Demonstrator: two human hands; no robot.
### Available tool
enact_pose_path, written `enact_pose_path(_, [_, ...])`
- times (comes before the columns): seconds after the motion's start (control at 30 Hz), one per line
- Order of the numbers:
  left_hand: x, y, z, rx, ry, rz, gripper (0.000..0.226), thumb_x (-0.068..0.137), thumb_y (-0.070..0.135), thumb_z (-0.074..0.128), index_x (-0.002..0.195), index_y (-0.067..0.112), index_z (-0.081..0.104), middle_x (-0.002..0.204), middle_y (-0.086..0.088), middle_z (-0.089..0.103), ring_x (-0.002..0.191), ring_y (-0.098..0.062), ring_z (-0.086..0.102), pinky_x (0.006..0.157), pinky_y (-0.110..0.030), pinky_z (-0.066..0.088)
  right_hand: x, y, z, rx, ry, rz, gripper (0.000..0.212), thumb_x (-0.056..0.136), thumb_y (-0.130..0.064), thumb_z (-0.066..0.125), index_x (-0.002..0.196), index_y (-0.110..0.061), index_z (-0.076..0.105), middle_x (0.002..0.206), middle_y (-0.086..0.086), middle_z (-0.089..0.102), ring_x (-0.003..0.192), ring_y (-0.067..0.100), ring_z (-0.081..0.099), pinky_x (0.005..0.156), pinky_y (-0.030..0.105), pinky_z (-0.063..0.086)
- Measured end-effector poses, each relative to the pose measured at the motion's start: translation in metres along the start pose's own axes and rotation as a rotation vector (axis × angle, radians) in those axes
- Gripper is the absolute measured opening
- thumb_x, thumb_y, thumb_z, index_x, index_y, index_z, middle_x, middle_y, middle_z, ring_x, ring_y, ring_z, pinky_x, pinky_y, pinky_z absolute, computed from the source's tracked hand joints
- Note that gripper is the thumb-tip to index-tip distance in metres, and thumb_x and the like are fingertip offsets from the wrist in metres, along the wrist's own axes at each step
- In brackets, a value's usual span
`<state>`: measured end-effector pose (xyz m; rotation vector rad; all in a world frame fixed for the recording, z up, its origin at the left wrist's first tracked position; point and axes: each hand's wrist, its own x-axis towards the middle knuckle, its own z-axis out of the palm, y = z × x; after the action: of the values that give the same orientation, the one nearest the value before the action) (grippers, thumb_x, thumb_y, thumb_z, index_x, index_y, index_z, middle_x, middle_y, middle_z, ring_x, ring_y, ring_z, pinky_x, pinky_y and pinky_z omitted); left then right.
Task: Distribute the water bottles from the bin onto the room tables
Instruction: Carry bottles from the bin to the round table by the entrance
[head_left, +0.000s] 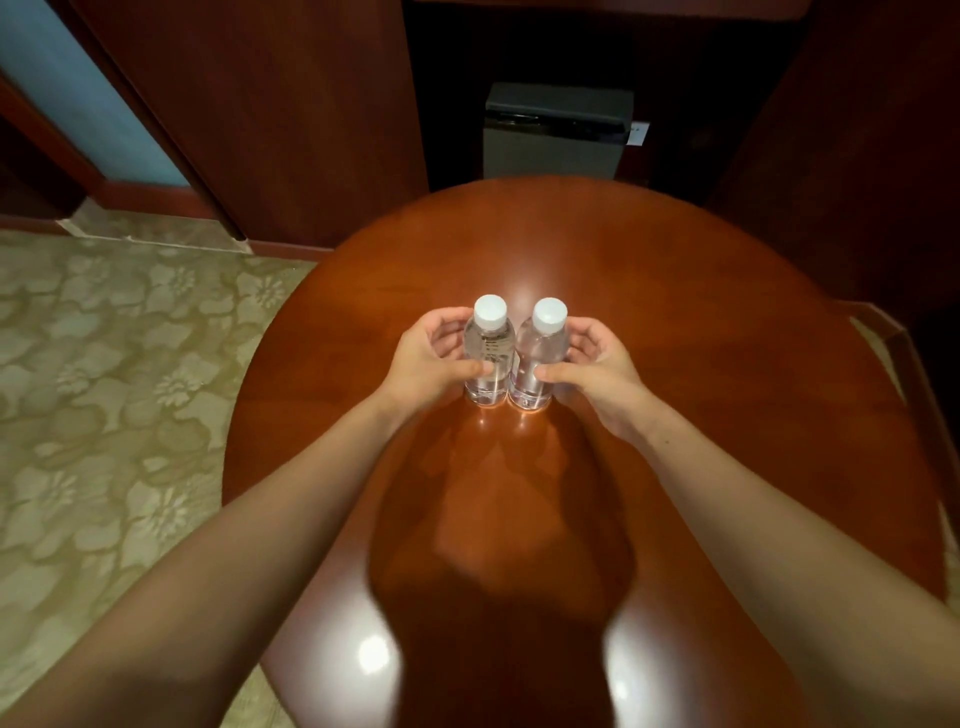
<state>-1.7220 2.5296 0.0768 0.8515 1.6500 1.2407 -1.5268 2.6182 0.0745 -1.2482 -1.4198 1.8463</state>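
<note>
Two clear water bottles with white caps stand upright and touching side by side on the round glossy wooden table (675, 364). My left hand (426, 358) holds the left bottle (488, 345), thumb on its front and fingers curled round its far side. My right hand (597, 364) holds the right bottle (540, 348) the same way. Both bottle bases rest on the tabletop. The bin is not in view.
A grey box-shaped unit (556, 132) stands in a dark recess beyond the table. Dark wood panelling (285, 104) runs behind. Patterned beige carpet (104, 389) covers the floor at the left. A chair's wooden edge (904, 353) shows at the right.
</note>
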Motion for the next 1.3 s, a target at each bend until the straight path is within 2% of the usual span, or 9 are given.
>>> enact_pose_path(0.13, [-0.004,0.024,0.0,0.169,-0.086,0.053,0.071,0.074,-0.005,0.079,0.137,0.005,0.049,0.129,0.001,0.056,0.119,-0.011,0.054,0.086,-0.003,0.044,-0.01,-0.018,0.004,-0.126,-0.008,-0.021,0.065,0.071,0.016,0.075,0.127,-0.011,0.054,0.117,-0.001,0.063,0.11,0.015,0.06,0.096,0.028,0.05])
enact_pose_path(0.27, [-0.007,0.053,0.001,0.245,-0.102,0.161,0.057,0.083,0.002,0.074,0.135,0.01,0.055,0.136,0.0,0.057,0.121,-0.008,0.053,0.097,-0.013,0.042,-0.022,-0.039,0.009,-0.182,0.044,-0.098,0.066,0.074,0.007,0.079,0.133,-0.013,0.055,0.117,-0.001,0.063,0.106,0.011,0.06,0.092,0.019,0.049])
enact_pose_path(0.37, [-0.006,0.065,0.002,0.365,-0.115,0.204,0.043,0.088,0.003,0.069,0.13,0.009,0.061,0.132,-0.005,0.062,0.118,-0.01,0.057,0.09,-0.008,0.043,-0.026,-0.05,0.011,-0.302,0.117,-0.177,0.052,0.077,-0.005,0.081,0.125,-0.009,0.063,0.116,0.003,0.066,0.104,0.012,0.061,0.08,0.011,0.046])
enact_pose_path(0.43, [-0.003,0.067,0.001,0.481,-0.126,0.237,0.039,0.091,0.004,0.065,0.13,0.007,0.061,0.133,-0.006,0.061,0.122,-0.012,0.056,0.094,-0.008,0.038,-0.026,-0.054,0.012,-0.395,0.139,-0.197,0.046,0.078,-0.011,0.082,0.121,-0.009,0.066,0.112,0.003,0.068,0.099,0.011,0.062,0.077,0.011,0.046])
enact_pose_path(0.57, [0.0,0.066,-0.003,0.635,-0.122,0.275,0.036,0.093,0.01,0.064,0.129,0.01,0.063,0.134,-0.003,0.061,0.125,-0.014,0.056,0.102,-0.015,0.037,-0.024,-0.056,0.014,-0.481,0.184,-0.201,0.043,0.075,-0.017,0.085,0.115,-0.01,0.07,0.105,0.003,0.07,0.094,0.011,0.064,0.083,0.021,0.05])
enact_pose_path(0.73, [0.003,0.064,-0.003,0.667,-0.091,0.263,0.035,0.09,0.017,0.07,0.125,0.017,0.066,0.127,0.002,0.066,0.115,-0.011,0.061,0.1,-0.023,0.045,-0.02,-0.053,0.014,-0.533,0.255,-0.166,0.027,0.073,-0.025,0.086,0.093,-0.021,0.068,0.087,-0.008,0.068,0.084,0.012,0.066,0.076,0.03,0.054])
enact_pose_path(1.0, [-0.003,0.064,0.0,0.728,0.029,0.237,0.028,0.078,0.031,0.08,0.105,0.026,0.073,0.102,0.006,0.065,0.078,-0.007,0.06,0.077,-0.028,0.052,-0.015,-0.058,0.01,-0.652,0.21,-0.157,0.018,0.077,-0.029,0.083,0.087,-0.026,0.069,0.086,-0.011,0.067,0.084,0.011,0.066,0.078,0.037,0.055])
enact_pose_path(1.13, [-0.004,0.063,-0.002,0.688,0.116,0.172,0.027,0.07,0.044,0.085,0.084,0.028,0.069,0.082,0.01,0.07,0.073,-0.005,0.065,0.073,-0.035,0.058,-0.015,-0.059,0.009,-0.732,0.179,-0.185,0.014,0.08,-0.03,0.079,0.09,-0.026,0.07,0.09,-0.011,0.07,0.087,0.013,0.067,0.081,0.039,0.056])
enact_pose_path(1.3, [-0.008,0.06,-0.006,0.693,0.18,0.092,0.042,0.068,0.056,0.081,0.084,0.023,0.06,0.071,0.012,0.069,0.07,-0.004,0.065,0.066,-0.035,0.053,-0.018,-0.06,0.007,-0.746,0.082,-0.224,0.01,0.084,-0.024,0.073,0.093,-0.028,0.071,0.095,-0.008,0.073,0.092,0.016,0.069,0.088,0.046,0.055])
